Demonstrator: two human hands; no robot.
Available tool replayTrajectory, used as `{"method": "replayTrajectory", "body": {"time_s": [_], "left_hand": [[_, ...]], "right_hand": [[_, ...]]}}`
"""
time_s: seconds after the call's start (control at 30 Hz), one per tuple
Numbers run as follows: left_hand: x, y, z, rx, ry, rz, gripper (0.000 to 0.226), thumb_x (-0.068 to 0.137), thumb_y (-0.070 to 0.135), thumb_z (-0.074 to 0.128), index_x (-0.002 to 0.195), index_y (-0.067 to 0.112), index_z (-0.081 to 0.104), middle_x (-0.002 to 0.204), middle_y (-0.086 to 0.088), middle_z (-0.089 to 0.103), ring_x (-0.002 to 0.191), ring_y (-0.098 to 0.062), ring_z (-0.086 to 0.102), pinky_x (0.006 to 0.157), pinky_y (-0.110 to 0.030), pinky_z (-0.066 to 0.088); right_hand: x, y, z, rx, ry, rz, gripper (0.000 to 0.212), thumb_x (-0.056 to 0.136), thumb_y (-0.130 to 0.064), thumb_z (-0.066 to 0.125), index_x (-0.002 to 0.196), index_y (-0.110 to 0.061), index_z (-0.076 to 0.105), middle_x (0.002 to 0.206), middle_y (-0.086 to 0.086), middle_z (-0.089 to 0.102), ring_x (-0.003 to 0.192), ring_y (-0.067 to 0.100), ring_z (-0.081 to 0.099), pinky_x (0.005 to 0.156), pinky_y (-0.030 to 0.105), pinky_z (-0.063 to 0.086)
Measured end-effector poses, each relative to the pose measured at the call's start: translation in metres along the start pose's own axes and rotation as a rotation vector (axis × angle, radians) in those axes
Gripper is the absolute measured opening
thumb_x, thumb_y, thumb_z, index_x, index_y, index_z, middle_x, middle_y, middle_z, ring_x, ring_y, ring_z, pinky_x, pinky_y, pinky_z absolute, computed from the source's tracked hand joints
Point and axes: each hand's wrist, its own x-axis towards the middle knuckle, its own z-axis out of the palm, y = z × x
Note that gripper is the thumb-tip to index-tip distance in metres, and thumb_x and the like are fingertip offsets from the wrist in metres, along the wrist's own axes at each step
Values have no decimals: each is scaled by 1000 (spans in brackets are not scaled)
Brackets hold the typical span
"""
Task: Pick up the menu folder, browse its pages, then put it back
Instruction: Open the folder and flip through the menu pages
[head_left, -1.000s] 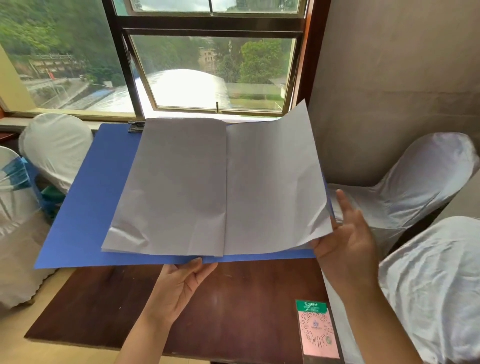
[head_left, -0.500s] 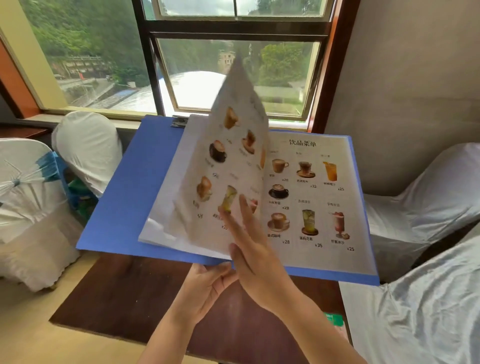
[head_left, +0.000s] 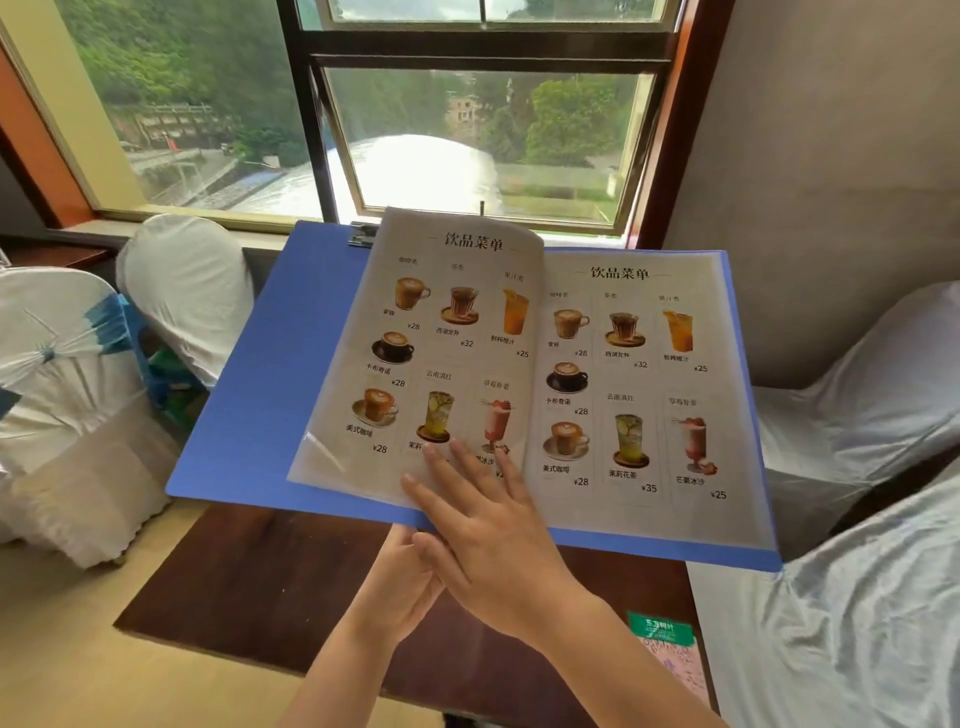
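Observation:
The blue menu folder (head_left: 260, 395) is held open above the dark wooden table (head_left: 270, 582), with a metal clip (head_left: 362, 235) at its far edge. Two drink-menu pages show: a left page (head_left: 415, 343) in a clear sleeve, bowed near the spine, and a flat right page (head_left: 639, 384). My left hand (head_left: 400, 587) grips the folder's near edge from below, mostly under the other hand. My right hand (head_left: 483, 525) lies flat with spread fingers on the lower part of the left page.
White-covered chairs stand at the left (head_left: 62, 374), back left (head_left: 187, 291) and right (head_left: 857, 395). A green and pink QR card (head_left: 670, 654) lies on the table's near right corner. A window (head_left: 467, 130) faces me beyond the folder.
The blank sheet in my right hand was swept over from right to left, exposing printed drink pages. It now lies down on the left, with my right hand flat on it.

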Motion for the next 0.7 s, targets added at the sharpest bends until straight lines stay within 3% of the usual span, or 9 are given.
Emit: {"method": "replayTrajectory", "body": {"time_s": [0.1, 0.2, 0.33, 0.4, 0.43, 0.5, 0.57, 0.63, 0.7], "left_hand": [[2, -5, -2, 8, 3, -8, 59, 86, 11, 50, 141, 18, 30, 128, -9, 58, 112, -22, 61, 75, -31, 58], [7, -2, -1, 45, -81, -6, 59, 84, 4, 56, 137, 20, 39, 127, -15, 61, 114, -29, 60, 81, -35, 57], [11, 3, -11, -7, -54, -22, 58, 79, -11, 55, 119, 29, 59, 128, -15, 61, 114, -36, 58, 81, -43, 57], [11, 4, -16, -28, -33, -19, 60, 77, -13, 54, 117, 31, 59, 124, -13, 64, 113, -36, 60, 78, -42, 58], [11, 6, -16, -36, -36, -16, 60, 77, -13, 53, 115, 32, 61, 122, -12, 66, 112, -35, 60, 77, -41, 58], [11, 8, -17, -50, -42, -8, 59, 77, -13, 52, 114, 32, 62, 120, -11, 67, 111, -34, 61, 76, -40, 59], [12, 11, -19, -57, -46, -11, 60, 77, -13, 51, 116, 31, 61, 121, -12, 66, 111, -33, 61, 75, -40, 59], [13, 13, -22, -41, -42, -16, 61, 76, -13, 51, 119, 29, 58, 120, -12, 67, 109, -34, 63, 74, -39, 59], [12, 15, -25, -11, -32, -29, 59, 76, -13, 51, 116, 29, 60, 117, -12, 68, 107, -33, 64, 72, -39, 60]], "right_hand": [[-3, 4, -4, 54, -21, -37, 53, 94, -51, 12, 145, -36, 10, 158, -6, 1, 142, 13, -17, 115, 47, -15], [-7, 13, -22, 261, 119, -35, 48, 95, -43, 26, 143, -34, 21, 156, -5, 15, 144, 11, 7, 118, 45, 7], [-27, 61, -53, 152, 626, 268, 52, 88, -24, 57, 135, -24, 36, 149, 9, 32, 137, 24, 28, 106, 50, 36], [-41, 93, -66, 25, 710, 537, 64, 83, -20, 65, 139, -20, 33, 150, 21, 27, 136, 36, 27, 104, 57, 36], [-48, 109, -71, 73, 677, 685, 72, 82, -20, 67, 142, -19, 28, 151, 24, 22, 137, 39, 24, 105, 58, 34], [-61, 136, -81, 535, 532, 876, 80, 83, -17, 67, 145, -23, 17, 150, 22, 26, 134, 37, 31, 99, 54, 40], [-74, 149, -86, 1087, 425, 813, 73, 84, -11, 62, 144, -26, 23, 133, 19, 53, 113, 32, 59, 77, 44, 58], [-84, 156, -87, 1241, 379, 690, 64, 81, -13, 60, 137, -31, 36, 106, 10, 72, 94, 25, 70, 61, 36, 61], [-88, 154, -84, 1191, 388, 629, 58, 82, -10, 58, 131, -37, 42, 98, 4, 74, 93, 22, 70, 60, 34, 60]]}}
